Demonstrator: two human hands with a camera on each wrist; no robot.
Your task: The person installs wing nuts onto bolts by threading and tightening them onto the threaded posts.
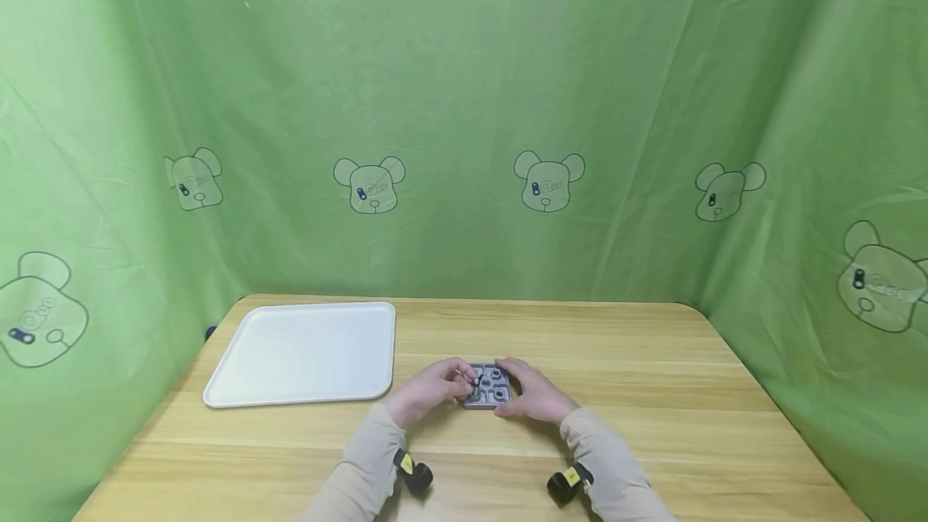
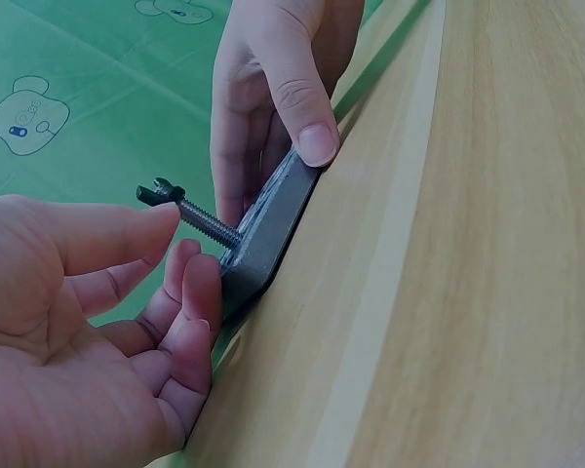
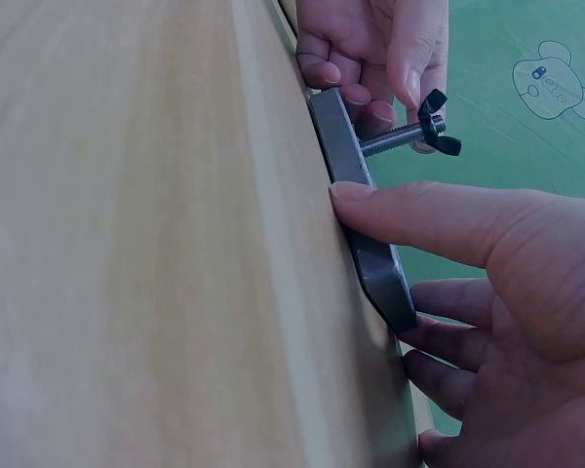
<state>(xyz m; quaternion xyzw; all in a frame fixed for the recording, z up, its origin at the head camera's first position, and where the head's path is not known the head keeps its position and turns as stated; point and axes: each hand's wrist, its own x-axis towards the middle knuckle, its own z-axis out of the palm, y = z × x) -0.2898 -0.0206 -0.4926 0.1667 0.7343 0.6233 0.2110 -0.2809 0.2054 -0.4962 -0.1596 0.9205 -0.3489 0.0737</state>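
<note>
A grey square metal-looking plate (image 1: pixel 499 405) with recessed shapes and holes in its upper face lies flat on the table. From its left part a threaded bolt (image 2: pixel 210 225) rises upright, with a black wing nut (image 3: pixel 440 127) near its top. My left hand (image 1: pixel 432 389) has thumb and index finger pinched at the wing nut, its other fingers curled against the plate's left edge. My right hand (image 1: pixel 540 393) grips the plate from the right, thumb on the near edge and fingers round the far side.
A white rectangular tray (image 1: pixel 304 353) lies at the left of the wooden table (image 1: pixel 652 393). Green curtains (image 1: pixel 464 87) with bear-head prints enclose the back and both sides. Each sleeved wrist bears a small black camera (image 1: pixel 418 477).
</note>
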